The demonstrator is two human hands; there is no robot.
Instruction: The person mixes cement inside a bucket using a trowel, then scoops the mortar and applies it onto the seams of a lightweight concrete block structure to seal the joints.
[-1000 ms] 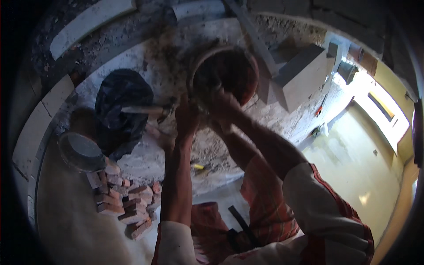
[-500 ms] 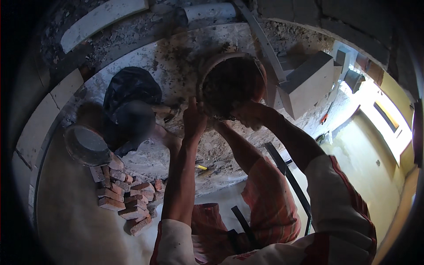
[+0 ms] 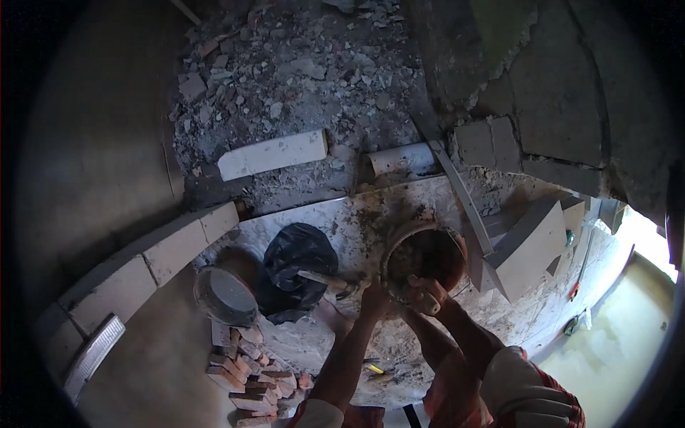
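Observation:
A round bucket (image 3: 385, 265) with a dark inside stands on the dusty slab in front of me, a lumpy grey-brown mix (image 3: 407, 260) in it. My left hand (image 3: 374, 302) is closed at the bucket's near left rim. Over the near side of the opening, my right hand (image 3: 437, 291) is closed round a pale, rounded handle (image 3: 431, 307); whatever is below it stays hidden. Left of the bucket, a tool with a pale handle (image 3: 312, 276) rests against a black plastic bag (image 3: 300, 250).
A second bucket (image 3: 227, 296) holds greyish liquid, beside a pile of bricks (image 3: 257, 381). Pale blocks (image 3: 189, 246) edge the left side. A long metal straightedge (image 3: 464, 200) leans by a block (image 3: 531, 246) on the right. Rubble (image 3: 285, 85) and a pipe (image 3: 405, 160) lie beyond.
My view has tilted up toward the rubble, so the buckets and bag sit lower and farther right. My right hand has drawn back from inside the bucket, and a handle now shows in it.

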